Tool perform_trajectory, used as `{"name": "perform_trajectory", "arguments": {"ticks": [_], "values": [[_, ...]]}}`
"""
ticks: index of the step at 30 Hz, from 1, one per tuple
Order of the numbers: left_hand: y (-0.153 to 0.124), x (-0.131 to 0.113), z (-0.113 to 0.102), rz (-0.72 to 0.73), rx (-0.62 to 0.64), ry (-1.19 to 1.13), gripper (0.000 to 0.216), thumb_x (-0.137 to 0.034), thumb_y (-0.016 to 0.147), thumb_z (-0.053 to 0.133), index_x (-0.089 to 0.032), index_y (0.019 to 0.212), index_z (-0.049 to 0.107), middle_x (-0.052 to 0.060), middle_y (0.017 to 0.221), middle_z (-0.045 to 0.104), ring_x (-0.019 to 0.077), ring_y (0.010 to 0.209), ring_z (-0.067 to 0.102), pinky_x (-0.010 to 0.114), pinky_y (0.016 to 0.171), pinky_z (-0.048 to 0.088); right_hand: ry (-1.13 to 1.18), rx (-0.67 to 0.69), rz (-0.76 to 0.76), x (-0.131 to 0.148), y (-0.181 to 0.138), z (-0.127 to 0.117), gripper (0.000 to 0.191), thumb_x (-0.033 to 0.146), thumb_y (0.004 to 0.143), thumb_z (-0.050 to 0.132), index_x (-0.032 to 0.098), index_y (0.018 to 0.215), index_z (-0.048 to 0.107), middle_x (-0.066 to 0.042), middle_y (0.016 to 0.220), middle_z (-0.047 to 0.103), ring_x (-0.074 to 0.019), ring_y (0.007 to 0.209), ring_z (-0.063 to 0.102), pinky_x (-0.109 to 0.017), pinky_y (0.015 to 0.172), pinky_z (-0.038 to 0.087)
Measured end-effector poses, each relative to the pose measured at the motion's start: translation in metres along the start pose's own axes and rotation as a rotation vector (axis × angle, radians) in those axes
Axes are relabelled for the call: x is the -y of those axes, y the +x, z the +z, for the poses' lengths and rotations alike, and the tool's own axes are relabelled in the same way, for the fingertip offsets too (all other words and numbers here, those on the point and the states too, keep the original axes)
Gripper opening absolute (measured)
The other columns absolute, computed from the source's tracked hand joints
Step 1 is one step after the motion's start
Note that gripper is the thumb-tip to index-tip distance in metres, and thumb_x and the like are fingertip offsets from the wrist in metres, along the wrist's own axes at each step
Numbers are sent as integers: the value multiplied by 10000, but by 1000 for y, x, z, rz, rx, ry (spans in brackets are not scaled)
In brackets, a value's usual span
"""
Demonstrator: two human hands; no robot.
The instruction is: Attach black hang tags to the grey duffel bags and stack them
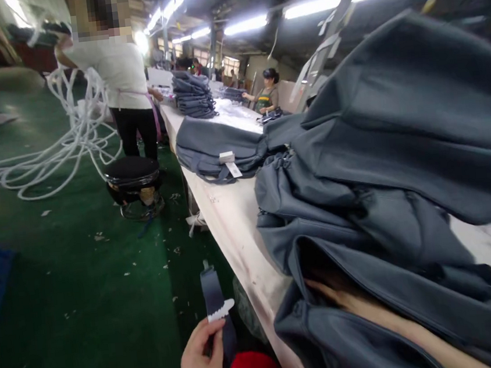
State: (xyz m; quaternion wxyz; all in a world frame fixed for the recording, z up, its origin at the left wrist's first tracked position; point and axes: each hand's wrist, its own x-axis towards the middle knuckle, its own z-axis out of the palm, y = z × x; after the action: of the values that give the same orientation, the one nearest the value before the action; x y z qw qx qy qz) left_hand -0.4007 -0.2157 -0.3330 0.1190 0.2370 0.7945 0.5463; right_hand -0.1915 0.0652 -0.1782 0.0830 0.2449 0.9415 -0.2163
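Note:
My left hand [202,352] is closed at the bottom of the view, thumb and fingers pinching a small white jagged-edged piece [219,312] against a blue-grey strap [211,287]. The strap hangs beside the table edge, above the floor. From the lower right my right forearm [401,326] reaches into the opening of a blue-grey bag [336,344]; the right hand is in shadow inside the bag and its fingers cannot be made out. More blue-grey bags [398,133] are heaped just beyond and above it.
The long white table [233,232] runs away from me, carrying a tagged bag [219,143] and a folded stack [193,93]. On the left are a black stool [132,171], a standing person [115,75] and white tubing [66,150] in loops. Another person [266,97] works across the table.

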Motion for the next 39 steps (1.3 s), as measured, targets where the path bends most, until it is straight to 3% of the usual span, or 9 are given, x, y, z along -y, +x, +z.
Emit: {"name": "perform_trajectory", "arguments": {"ticks": [6,11,15,19,23,26,33,37,39], "values": [[-46,-195,-24,599,36,-44,146,-236,850,571,-256,865,715,41,1004,699,178,871,690,261,740,586,760,-124,-63,73,-76,-88,467,499,845,570,144,1133,672,-129,1070,703,-241,1016,651,-425,953,474],[-98,-270,3,853,330,-128,215,-172,881,510,-264,1003,661,55,1112,655,199,1062,630,321,889,543,1289,-109,-95,122,-134,-80,481,490,658,796,132,965,703,-64,892,716,-150,789,650,-288,775,505],[-110,-258,17,804,257,-184,413,-316,884,553,-201,1273,476,138,1303,560,259,1181,557,449,986,493,1385,-358,-7,104,-155,-97,450,487,689,774,149,973,686,-55,856,717,-110,618,605,-229,583,469],[-107,-220,23,1081,519,207,546,-559,689,727,-203,1089,621,81,989,692,309,1041,606,622,1103,299,1354,-361,-118,97,-164,-124,503,381,722,765,243,1185,623,-51,1112,696,-84,577,574,-219,532,444],[-123,-206,24,1193,522,300,345,-490,780,662,-182,641,594,31,601,604,201,656,589,425,778,513,1260,-111,-259,117,-152,-109,512,387,763,728,264,1241,591,-46,1202,657,-86,615,573,-253,617,478],[-147,-214,18,1262,458,150,363,-380,877,535,-189,568,520,15,515,531,164,562,518,330,600,456,948,208,-336,119,-136,-72,318,351,837,652,185,1108,660,-38,1055,693,-112,761,602,-253,756,479],[-165,-199,-15,1222,439,49,295,-440,888,539,-162,892,636,59,752,674,183,743,628,345,801,521,470,519,-327,85,-124,3,214,161,860,537,114,1037,649,-24,894,662,-113,790,572,-217,774,443],[-144,-159,-46,759,12,146,279,-277,862,569,-165,1116,595,127,1102,657,244,1030,605,430,943,469,398,533,-305,76,-117,6,185,148,820,548,122,952,676,1,806,647,-113,730,551,-208,702,424],[-130,-143,-54,392,61,110,256,-307,902,491,-175,1082,616,99,1006,666,204,885,617,363,803,507,346,549,-292,75,-113,4,157,155,795,578,118,899,690,6,762,644,-113,694,543,-208,677,418]]}}
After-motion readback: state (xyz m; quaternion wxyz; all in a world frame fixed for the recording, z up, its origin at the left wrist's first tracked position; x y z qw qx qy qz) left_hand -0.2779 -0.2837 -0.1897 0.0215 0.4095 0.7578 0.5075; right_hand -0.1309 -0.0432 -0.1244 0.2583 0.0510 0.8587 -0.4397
